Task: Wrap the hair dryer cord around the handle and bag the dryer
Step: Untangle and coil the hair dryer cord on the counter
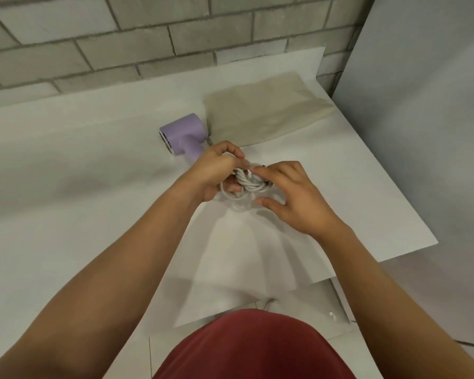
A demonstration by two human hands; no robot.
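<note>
- A purple hair dryer (181,134) lies on its side on the white table (66,187), near the grey brick wall (121,36).
- Its handle points toward the person, and the end of the handle is hidden under the left hand (215,170).
- The white cord (248,184) is bunched into loops at the end of the handle, between the two hands.
- The left hand is curled around the handle end and the cord loops, gripping them.
- The right hand (290,198) pinches the cord bundle from the other side, with its fingers on top and its thumb below.
- A beige cloth bag (266,110) lies flat on the table just beside the dryer, on the right, behind the hands.
- The bag touches nothing but the table, as far as I can tell.
- A red shirt (255,348) shows at the bottom.
</note>
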